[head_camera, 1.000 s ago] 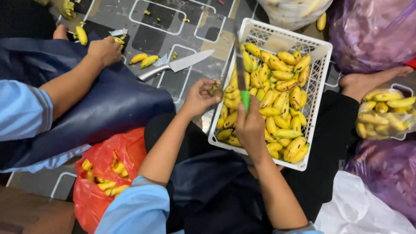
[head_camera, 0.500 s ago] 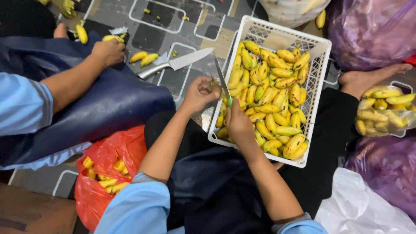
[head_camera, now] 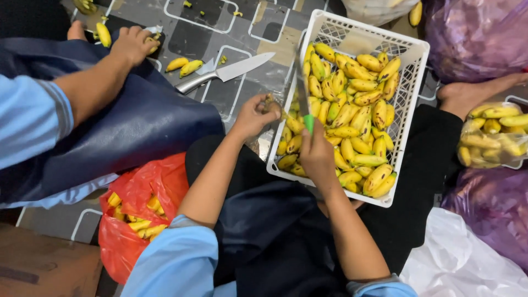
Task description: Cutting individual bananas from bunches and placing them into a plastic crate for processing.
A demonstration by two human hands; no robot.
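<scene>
Floor [head_camera: 242, 93] with a patterned mat carries every item in view. At far left, a co-worker's hand [head_camera: 132, 44] rests on the mat beside loose small bananas [head_camera: 184, 66] and a steel kitchen knife [head_camera: 228, 72], which lies flat and untouched, in the same place as half a second ago. Below it, a red plastic bag [head_camera: 137, 220] holds more small bananas.

The left hand [head_camera: 254, 116] has its fingers clenched on a brown banana stalk piece [head_camera: 270, 103], held just beside the left wall of the white plastic crate [head_camera: 410, 88]. Compared with the earlier frame, this hand sits slightly lower and nearer the crate corner.

The right hand [head_camera: 318, 154] has its fingers clenched on the green handle of a small knife [head_camera: 304, 91]. The blade points away from the person, over the crate's left side; earlier it leaned toward the left hand, now it stands nearly straight up the frame. The crate is filled with yellow bananas [head_camera: 357, 115].

At right, a clear bag of bananas [head_camera: 492, 135] lies against purple plastic bags [head_camera: 478, 38].
</scene>
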